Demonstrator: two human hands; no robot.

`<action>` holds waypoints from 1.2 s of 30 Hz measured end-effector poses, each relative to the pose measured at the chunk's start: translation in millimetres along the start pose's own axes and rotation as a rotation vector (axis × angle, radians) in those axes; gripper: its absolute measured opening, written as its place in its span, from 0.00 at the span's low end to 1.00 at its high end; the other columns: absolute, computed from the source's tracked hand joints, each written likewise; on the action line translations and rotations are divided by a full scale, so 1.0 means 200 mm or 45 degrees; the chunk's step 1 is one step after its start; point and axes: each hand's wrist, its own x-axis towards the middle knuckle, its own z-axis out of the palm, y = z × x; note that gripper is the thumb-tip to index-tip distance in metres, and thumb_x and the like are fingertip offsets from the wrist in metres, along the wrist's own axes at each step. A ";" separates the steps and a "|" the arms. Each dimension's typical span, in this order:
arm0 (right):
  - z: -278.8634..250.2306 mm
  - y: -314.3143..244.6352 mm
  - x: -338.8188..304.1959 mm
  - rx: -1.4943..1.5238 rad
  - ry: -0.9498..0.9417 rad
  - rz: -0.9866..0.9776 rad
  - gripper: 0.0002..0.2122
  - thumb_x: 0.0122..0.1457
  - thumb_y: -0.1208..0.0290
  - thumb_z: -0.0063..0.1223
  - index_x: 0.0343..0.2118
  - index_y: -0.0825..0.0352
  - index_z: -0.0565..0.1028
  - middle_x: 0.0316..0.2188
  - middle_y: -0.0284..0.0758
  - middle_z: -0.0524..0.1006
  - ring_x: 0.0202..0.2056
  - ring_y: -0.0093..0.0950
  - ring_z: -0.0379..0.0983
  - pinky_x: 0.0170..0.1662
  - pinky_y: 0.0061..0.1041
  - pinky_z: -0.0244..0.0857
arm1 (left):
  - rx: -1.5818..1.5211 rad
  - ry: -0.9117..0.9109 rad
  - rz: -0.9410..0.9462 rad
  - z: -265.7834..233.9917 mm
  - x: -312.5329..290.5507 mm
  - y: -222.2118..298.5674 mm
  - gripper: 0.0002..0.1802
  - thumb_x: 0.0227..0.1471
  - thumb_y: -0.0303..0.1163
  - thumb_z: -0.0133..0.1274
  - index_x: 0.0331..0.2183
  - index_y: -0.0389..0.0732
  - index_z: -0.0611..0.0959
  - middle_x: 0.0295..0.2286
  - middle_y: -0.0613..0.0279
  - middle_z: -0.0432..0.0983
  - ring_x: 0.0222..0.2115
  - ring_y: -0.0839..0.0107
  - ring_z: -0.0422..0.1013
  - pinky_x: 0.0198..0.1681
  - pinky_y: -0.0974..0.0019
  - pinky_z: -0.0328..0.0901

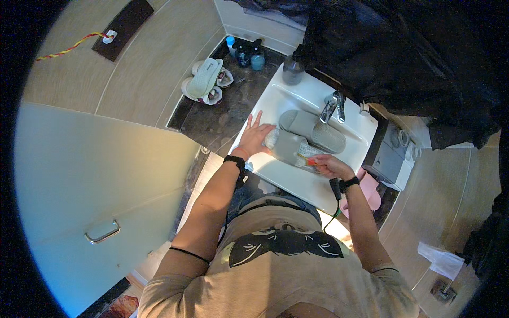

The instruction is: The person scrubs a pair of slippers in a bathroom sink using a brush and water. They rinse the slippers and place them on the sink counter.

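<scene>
Two grey slide slippers lie in the white washbasin. On the near slipper, my left hand rests at the toe end with its fingers spread. Something whitish, perhaps foam or part of the toe, shows beside those fingers. My right hand is closed around a small orange-handled brush, whose tip is at the slipper's footbed; its bristles are too small to make out. The far slipper lies beside it, below the chrome tap, with neither hand on it.
A dark pump bottle stands at the basin's far left corner. More bottles and pale green slippers sit on the dark counter. At right are a pink item and a grey box. Black sheeting hangs behind.
</scene>
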 end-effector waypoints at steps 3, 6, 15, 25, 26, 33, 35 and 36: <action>0.01 0.06 0.02 0.174 0.051 -0.047 0.11 0.69 0.64 0.40 0.45 0.62 0.72 0.15 0.19 0.58 0.13 0.12 0.49 0.14 0.15 0.41 | 0.011 -0.039 -0.018 -0.04 0.01 0.04 0.55 0.25 0.51 0.70 0.59 0.51 0.69 0.57 0.68 0.66 0.68 0.51 0.34 0.67 0.38 0.26; 0.06 0.11 0.22 0.261 0.084 -0.147 0.11 0.70 0.64 0.39 0.31 0.61 0.67 0.14 0.21 0.58 0.12 0.13 0.48 0.13 0.16 0.40 | 0.019 -0.026 0.014 -0.04 0.02 0.04 0.55 0.25 0.51 0.70 0.59 0.52 0.69 0.57 0.68 0.66 0.68 0.50 0.34 0.67 0.38 0.26; 0.03 0.05 0.08 0.079 0.114 -0.026 0.10 0.69 0.65 0.42 0.43 0.65 0.73 0.19 0.27 0.70 0.12 0.13 0.55 0.11 0.13 0.45 | 0.034 -0.037 -0.015 -0.03 0.00 0.02 0.54 0.27 0.53 0.68 0.59 0.52 0.69 0.56 0.69 0.66 0.67 0.50 0.33 0.67 0.38 0.26; 0.02 0.03 0.07 -0.108 0.062 -0.061 0.10 0.68 0.64 0.44 0.35 0.62 0.75 0.16 0.22 0.69 0.12 0.11 0.54 0.12 0.14 0.44 | 0.009 0.026 -0.012 -0.03 0.00 0.03 0.53 0.25 0.51 0.70 0.58 0.56 0.71 0.55 0.71 0.68 0.67 0.51 0.35 0.68 0.39 0.26; -0.01 0.05 0.09 -0.125 0.082 -0.086 0.10 0.67 0.64 0.45 0.35 0.63 0.75 0.16 0.22 0.69 0.12 0.11 0.54 0.13 0.14 0.45 | 0.016 0.020 -0.029 -0.04 0.01 0.06 0.52 0.25 0.50 0.70 0.57 0.56 0.71 0.54 0.72 0.68 0.67 0.52 0.36 0.68 0.40 0.27; 0.12 -0.01 0.21 -0.491 0.216 -0.355 0.12 0.68 0.60 0.44 0.34 0.61 0.75 0.17 0.21 0.68 0.15 0.10 0.56 0.16 0.14 0.45 | -0.041 0.050 -0.036 -0.05 0.02 0.06 0.49 0.26 0.47 0.72 0.55 0.56 0.73 0.53 0.72 0.69 0.67 0.53 0.38 0.68 0.41 0.29; 0.13 -0.06 0.09 -0.574 0.239 -0.199 0.13 0.68 0.59 0.44 0.31 0.61 0.74 0.16 0.20 0.67 0.15 0.10 0.56 0.16 0.14 0.46 | -0.018 0.041 -0.050 -0.04 0.01 0.05 0.48 0.26 0.47 0.72 0.54 0.56 0.74 0.53 0.72 0.69 0.67 0.53 0.38 0.68 0.40 0.29; 0.11 -0.07 0.05 -0.615 0.253 -0.122 0.14 0.68 0.59 0.45 0.29 0.61 0.74 0.16 0.20 0.66 0.15 0.11 0.57 0.16 0.14 0.46 | -0.008 0.037 -0.055 -0.04 0.01 0.05 0.48 0.26 0.47 0.72 0.54 0.56 0.74 0.53 0.72 0.70 0.67 0.53 0.38 0.68 0.40 0.30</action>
